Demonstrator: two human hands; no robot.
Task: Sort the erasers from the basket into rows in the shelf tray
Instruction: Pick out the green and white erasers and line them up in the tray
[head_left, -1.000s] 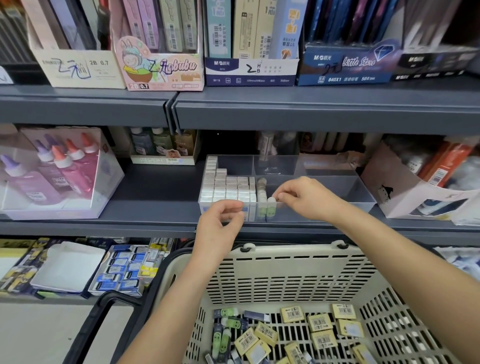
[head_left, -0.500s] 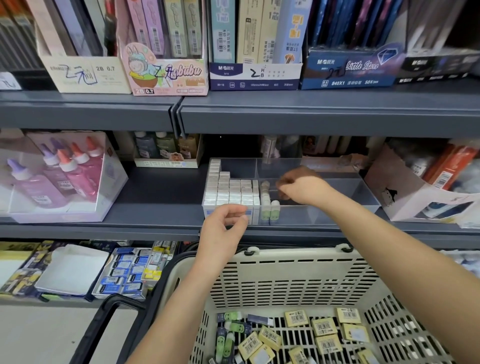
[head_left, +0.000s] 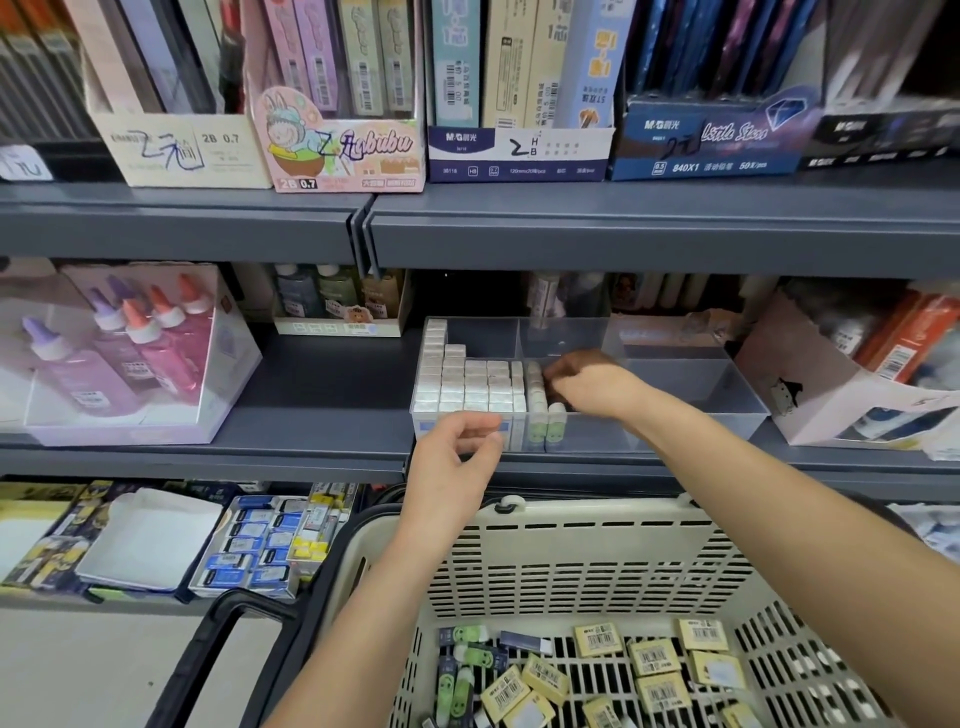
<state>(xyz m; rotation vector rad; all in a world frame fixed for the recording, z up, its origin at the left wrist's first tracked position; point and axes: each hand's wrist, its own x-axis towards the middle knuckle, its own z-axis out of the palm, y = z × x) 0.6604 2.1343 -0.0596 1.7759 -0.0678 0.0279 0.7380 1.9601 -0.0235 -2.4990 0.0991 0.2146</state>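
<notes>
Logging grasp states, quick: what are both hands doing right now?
Left hand: fingers curled, nothing visible inside; cannot be told.
Right hand: fingertips at the white-capped green stick erasers; grip cannot be told.

The right grip (head_left: 587, 387) reaches into the clear shelf tray (head_left: 691, 431) beside the upright green erasers (head_left: 545, 431), above the basket (head_left: 597, 540).

Single head-worn view, wide-angle.
Faces forward and down, close to grey metal shelves (head_left: 623, 228) in upper frame; cream slotted plastic basket (head_left: 571, 545) lower centre.
</notes>
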